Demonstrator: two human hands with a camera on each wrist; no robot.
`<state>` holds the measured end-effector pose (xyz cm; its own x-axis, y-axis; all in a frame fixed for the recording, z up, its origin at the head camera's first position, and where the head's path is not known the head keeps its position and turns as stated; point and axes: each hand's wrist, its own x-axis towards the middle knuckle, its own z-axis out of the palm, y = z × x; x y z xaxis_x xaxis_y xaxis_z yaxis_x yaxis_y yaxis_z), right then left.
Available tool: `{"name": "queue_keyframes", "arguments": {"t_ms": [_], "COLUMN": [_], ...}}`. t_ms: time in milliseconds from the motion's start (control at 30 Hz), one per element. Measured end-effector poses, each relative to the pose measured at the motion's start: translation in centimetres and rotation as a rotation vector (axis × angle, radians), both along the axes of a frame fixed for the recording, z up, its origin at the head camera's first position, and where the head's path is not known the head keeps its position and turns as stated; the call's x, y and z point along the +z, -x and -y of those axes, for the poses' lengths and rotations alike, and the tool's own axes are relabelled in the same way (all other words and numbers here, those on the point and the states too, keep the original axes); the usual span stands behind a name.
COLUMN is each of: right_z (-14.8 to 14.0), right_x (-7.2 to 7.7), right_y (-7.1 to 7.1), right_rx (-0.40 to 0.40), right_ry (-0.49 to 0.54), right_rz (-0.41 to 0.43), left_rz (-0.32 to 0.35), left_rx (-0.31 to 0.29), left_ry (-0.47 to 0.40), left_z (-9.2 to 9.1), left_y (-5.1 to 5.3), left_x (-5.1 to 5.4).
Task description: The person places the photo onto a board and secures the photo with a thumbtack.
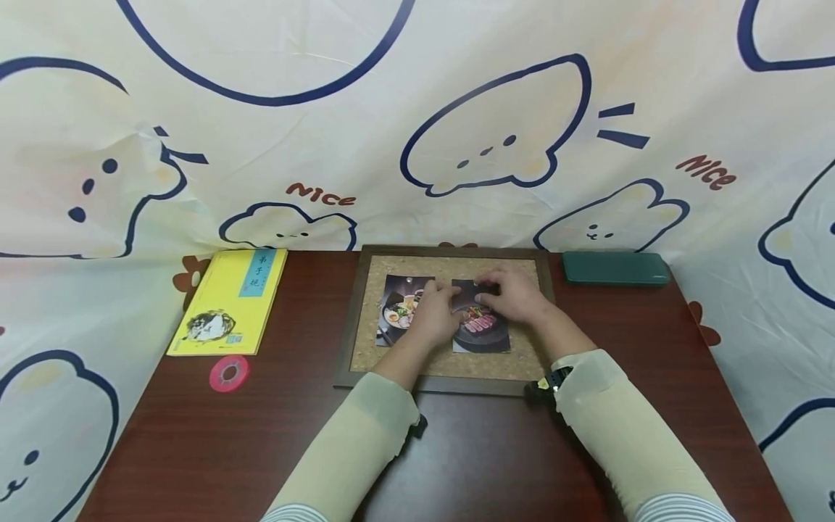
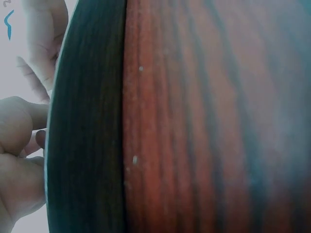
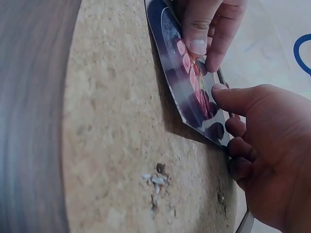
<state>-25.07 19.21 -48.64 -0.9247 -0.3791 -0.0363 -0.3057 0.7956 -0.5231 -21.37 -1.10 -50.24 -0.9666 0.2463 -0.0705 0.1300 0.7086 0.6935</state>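
A dark photo print of red meat on a black plate lies against a cork board in a brown frame. My left hand holds its left side, the thumb on the print's face. The right hand pinches the upper right edge between thumb and fingers. In the right wrist view the print stands slightly off the cork, casting a shadow. Left of it, a second food photo is on the board, partly behind my left hand. The left wrist view shows mostly the frame edge and tabletop.
A yellow book lies at the back left, with a pink ring-shaped item just in front. A dark green case is at the back right. Behind the dark wooden table hangs a printed cloth.
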Motion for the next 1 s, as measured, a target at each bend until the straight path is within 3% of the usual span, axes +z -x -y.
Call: {"name": "queue_keyframes", "arguments": {"t_ms": [433, 700, 1000], "right_z": [0.1, 0.1, -0.3], "right_x": [0.1, -0.2, -0.4], "right_y": [0.3, -0.1, -1.2], "right_rx": [-0.036, -0.030, -0.038], "right_ry": [-0.024, 0.008, 0.077], "right_rz": [0.059, 0.015, -0.019], "left_rz": [0.003, 0.042, 0.023], "left_rx": [-0.001, -0.024, -0.007], "left_ry": [-0.003, -0.021, -0.048], "left_z": [-0.1, 0.2, 0.4], "left_y": [-0.1, -0.3, -0.5], "left_x": [0.2, 0.9, 0.6]}}
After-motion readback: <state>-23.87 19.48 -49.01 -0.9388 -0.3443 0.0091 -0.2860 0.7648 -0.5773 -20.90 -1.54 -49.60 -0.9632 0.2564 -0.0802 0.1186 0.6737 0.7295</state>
